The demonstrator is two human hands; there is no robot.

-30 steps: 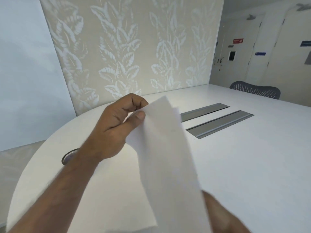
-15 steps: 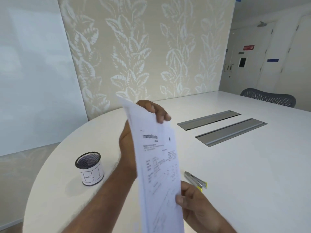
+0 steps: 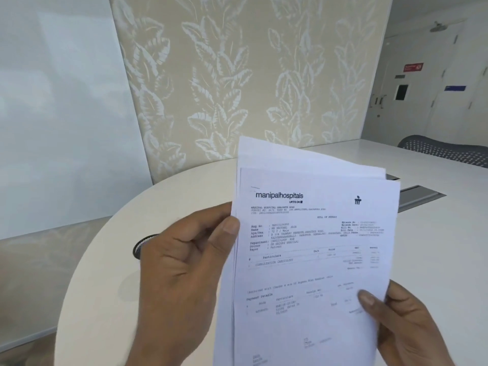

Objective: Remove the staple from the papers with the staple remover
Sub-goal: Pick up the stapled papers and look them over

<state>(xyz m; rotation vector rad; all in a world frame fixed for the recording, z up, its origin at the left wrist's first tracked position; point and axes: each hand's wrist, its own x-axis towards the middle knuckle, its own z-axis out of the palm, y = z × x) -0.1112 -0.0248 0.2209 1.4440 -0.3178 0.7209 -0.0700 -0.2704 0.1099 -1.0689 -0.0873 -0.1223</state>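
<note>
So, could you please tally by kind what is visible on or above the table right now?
Hands: 2, left and right
Stack of papers: 1
Mesh cup: 1, mostly hidden
Table slots: 2
Total: 6

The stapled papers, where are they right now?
The papers are held up centre-right in the head view, above the white table, left hand pinching the left edge, right hand the lower right.

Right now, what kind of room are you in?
Probably an office meeting room: a big white table with metal cable hatches, a mesh office chair, and doors with signs behind.
</note>
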